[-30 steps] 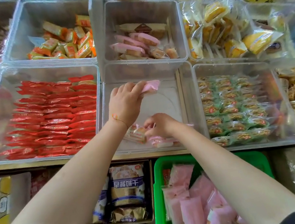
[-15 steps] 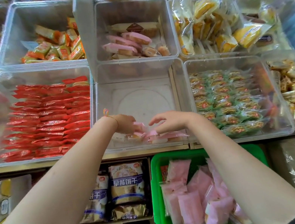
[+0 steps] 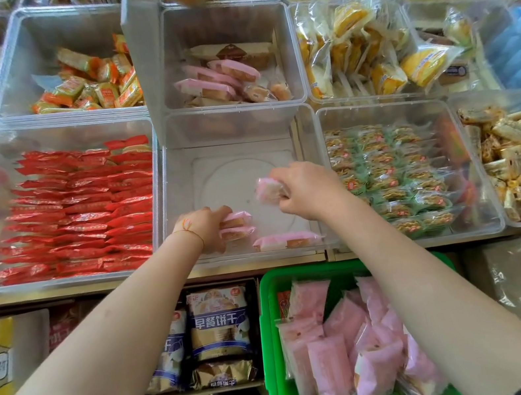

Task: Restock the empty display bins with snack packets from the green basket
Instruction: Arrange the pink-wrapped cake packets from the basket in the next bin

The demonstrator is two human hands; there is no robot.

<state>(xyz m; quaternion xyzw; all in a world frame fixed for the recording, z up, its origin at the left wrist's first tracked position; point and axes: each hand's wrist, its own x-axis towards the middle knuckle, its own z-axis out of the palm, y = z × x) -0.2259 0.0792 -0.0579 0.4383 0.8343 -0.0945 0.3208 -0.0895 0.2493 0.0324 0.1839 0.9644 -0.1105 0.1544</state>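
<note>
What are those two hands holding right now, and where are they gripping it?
The right hand pinches a pink snack packet by its right end. The left hand grips two stacked pink packets at their left ends, low in the clear bin.

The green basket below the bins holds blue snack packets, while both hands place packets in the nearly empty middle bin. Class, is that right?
Not quite. In the head view the green basket holds pink packets, not blue. The rest stands: left hand and right hand both hold packets in the middle bin.
</note>
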